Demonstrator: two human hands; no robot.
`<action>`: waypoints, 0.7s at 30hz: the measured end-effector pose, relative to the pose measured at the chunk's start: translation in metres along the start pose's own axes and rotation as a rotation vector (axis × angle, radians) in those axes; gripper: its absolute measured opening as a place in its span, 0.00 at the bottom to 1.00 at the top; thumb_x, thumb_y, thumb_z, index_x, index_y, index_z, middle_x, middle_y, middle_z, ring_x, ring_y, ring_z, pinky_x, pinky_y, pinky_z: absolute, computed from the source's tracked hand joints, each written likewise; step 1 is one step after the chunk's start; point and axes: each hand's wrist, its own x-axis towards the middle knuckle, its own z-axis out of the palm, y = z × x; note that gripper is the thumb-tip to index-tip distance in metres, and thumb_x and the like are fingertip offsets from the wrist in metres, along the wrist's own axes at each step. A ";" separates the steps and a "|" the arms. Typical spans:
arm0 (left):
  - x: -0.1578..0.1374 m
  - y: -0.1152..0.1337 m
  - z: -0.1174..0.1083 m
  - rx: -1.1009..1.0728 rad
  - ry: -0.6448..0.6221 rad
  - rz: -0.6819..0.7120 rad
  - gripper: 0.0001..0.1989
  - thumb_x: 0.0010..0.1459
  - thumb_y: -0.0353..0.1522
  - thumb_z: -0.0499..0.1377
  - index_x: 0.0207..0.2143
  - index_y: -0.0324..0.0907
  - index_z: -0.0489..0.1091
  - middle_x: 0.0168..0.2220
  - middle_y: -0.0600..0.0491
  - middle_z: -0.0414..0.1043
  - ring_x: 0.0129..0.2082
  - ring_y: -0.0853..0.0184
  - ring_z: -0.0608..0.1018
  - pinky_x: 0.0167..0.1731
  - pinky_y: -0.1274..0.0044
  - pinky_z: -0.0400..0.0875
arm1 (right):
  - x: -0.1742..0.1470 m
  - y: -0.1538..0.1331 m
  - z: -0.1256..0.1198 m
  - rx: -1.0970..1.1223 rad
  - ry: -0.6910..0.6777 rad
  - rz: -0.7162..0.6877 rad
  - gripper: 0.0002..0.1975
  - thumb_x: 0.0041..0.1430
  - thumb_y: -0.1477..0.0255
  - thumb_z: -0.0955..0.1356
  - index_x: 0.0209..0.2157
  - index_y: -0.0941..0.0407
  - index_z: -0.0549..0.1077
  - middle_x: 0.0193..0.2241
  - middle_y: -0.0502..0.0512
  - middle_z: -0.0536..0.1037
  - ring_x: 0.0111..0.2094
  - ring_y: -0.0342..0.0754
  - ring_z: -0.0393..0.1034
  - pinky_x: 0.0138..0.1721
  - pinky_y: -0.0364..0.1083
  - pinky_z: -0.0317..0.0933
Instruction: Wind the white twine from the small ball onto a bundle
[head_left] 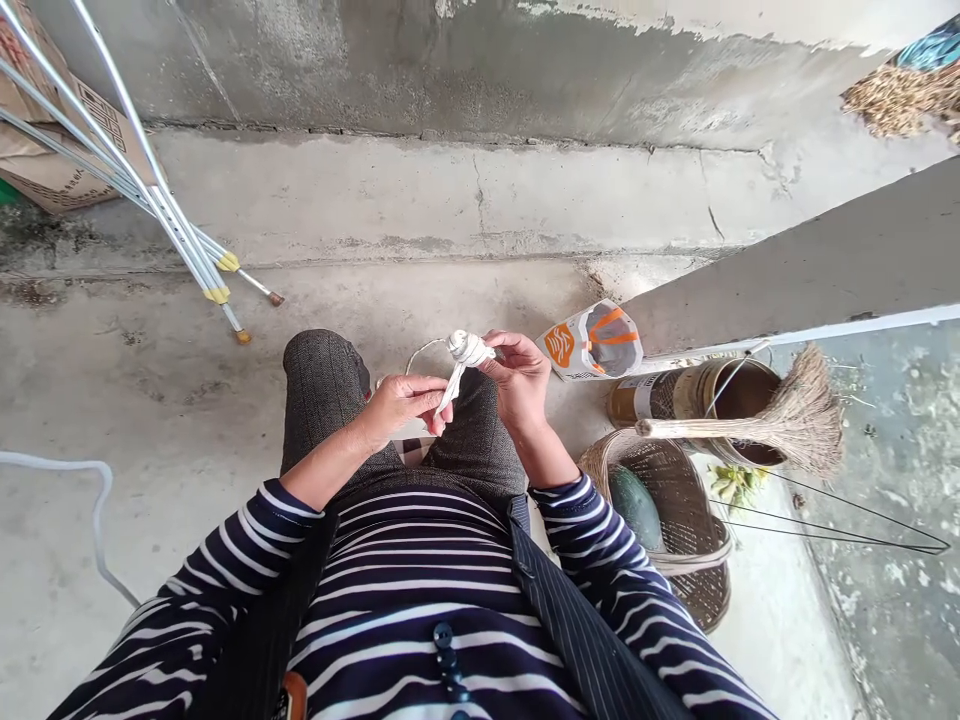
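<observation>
A white strip (470,349), seemingly cloth, wound into a knob w/ a loose tail, is held in mid-air btwn the knees (322,365), prob. so it can be got at from both sides. The knob's R end is pinched by thumb & fingers of the R hand (521,375), drawn close together; the tail is gripped in the half-curled fingers of the L hand (409,405), apparently for control. A thin cord (421,349) is looped btwn knob & L hand; its ends can't be made out.

R elbow room is limited by a white-&-orange bag (560,345), a straw broom (806,420) laid across a round bin (660,395), & a wicker basket (686,480) w/ a dark green melon (636,505). Ahead, the floor (187,480) is bounded by a concrete ledge (337,190); upper L, by metal crutches (184,240). Widest room is offered on the L, where a pale hose (56,462) is laid.
</observation>
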 end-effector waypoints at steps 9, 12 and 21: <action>-0.005 -0.008 0.008 -0.103 0.083 0.012 0.19 0.58 0.45 0.67 0.32 0.35 0.76 0.28 0.51 0.75 0.22 0.72 0.73 0.29 0.76 0.70 | -0.005 0.013 0.000 -0.311 -0.068 -0.296 0.01 0.59 0.72 0.72 0.33 0.51 0.76 0.35 0.53 0.76 0.39 0.50 0.73 0.43 0.51 0.69; -0.004 -0.004 0.011 -0.105 0.127 -0.024 0.18 0.56 0.43 0.68 0.32 0.36 0.75 0.25 0.52 0.74 0.20 0.73 0.71 0.26 0.77 0.68 | -0.008 0.014 -0.002 -0.462 -0.131 -0.391 0.05 0.62 0.74 0.68 0.33 0.51 0.77 0.36 0.55 0.78 0.41 0.52 0.73 0.46 0.54 0.68; 0.004 0.005 0.008 -0.231 0.177 -0.068 0.16 0.54 0.42 0.67 0.30 0.35 0.75 0.26 0.49 0.76 0.24 0.68 0.76 0.22 0.79 0.63 | -0.012 0.020 -0.006 -0.609 -0.340 -0.582 0.13 0.68 0.76 0.63 0.39 0.49 0.78 0.38 0.56 0.78 0.42 0.52 0.71 0.46 0.55 0.67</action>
